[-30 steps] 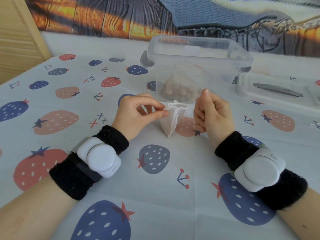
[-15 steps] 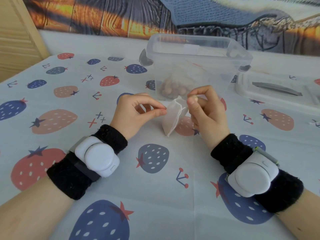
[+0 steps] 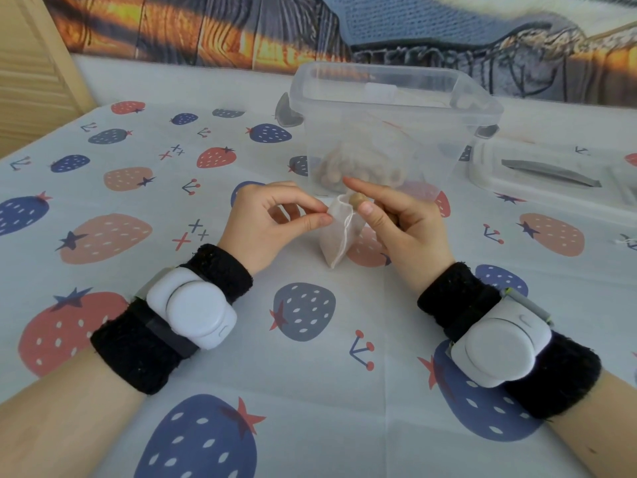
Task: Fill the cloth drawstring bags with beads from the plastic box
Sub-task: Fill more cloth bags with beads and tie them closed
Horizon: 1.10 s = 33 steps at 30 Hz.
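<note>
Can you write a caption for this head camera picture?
Left hand pinches the cloth bag open; right hand holds a bead at its mouth.

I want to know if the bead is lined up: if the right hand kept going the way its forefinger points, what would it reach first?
Probably the open mouth of the cloth bag, which the left hand pinches. The right hand holds a bead right beside it; depth is unclear.

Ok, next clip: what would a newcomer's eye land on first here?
Dead centre, the left hand pinches the rim of a small white cloth bag while the right hand holds a brown bead right at its mouth. Just behind stands the clear plastic box with more beads at its bottom, all on a tablecloth printed with red and blue strawberries.
</note>
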Available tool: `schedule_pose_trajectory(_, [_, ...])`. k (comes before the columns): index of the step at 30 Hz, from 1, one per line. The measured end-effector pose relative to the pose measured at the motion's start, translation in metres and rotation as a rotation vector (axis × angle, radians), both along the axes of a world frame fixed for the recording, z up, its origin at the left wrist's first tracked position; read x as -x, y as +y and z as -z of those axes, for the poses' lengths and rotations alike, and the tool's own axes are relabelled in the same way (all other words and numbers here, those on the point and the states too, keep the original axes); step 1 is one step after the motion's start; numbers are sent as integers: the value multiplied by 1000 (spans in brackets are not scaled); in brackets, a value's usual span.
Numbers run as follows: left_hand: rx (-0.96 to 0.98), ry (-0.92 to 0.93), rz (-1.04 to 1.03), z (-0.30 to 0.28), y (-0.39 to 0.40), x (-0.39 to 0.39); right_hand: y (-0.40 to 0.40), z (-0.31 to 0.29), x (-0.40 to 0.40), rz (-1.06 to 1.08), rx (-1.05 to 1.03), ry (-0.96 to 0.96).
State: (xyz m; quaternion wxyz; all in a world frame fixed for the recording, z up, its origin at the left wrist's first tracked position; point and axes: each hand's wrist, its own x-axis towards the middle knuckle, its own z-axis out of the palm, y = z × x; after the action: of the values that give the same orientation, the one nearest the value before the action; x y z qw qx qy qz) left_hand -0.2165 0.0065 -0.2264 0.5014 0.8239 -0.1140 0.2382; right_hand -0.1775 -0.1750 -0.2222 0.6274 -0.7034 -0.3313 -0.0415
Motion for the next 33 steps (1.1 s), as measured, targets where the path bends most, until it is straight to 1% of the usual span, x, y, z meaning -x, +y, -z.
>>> schedule_pose_trajectory(5, [18,0,-10,0,0,0,0,3,-3,25,30,-33])
schedule_pose_trajectory(11, [15,-8,-20,0,1,0,-1,-2,1,90,-6,-46])
schedule_pose_trajectory(13, [11,-10,-22,-1,1,0,-2,-4,1,104,-74,32])
schedule_pose_trajectory(16, [7,-12,-18,0,1,0,-3,-5,-3,105,-186,280])
schedule_pose_trajectory(18, [14,-12,-17,0,1,-1,-3,-5,-7,145,-198,426])
schedule_pose_trajectory(20, [22,-11,-14,0,1,-1,-2,-3,-9,189,-151,461])
schedule_pose_trajectory(23, [13,-10,-6,1,2,-1,-1,0,-10,255,-75,385])
schedule_pose_trajectory(25, [18,-6,-5,1,2,-1,-1,-3,-9,281,-103,341])
schedule_pose_trajectory(27, [19,-4,-6,1,2,-1,-2,-4,-8,251,-156,329])
schedule_pose_trajectory(29, [16,-5,-4,1,1,-1,-1,-4,-5,177,-183,275])
schedule_pose_trajectory(33, [18,-5,14,0,1,0,0,-3,0,104,-142,138])
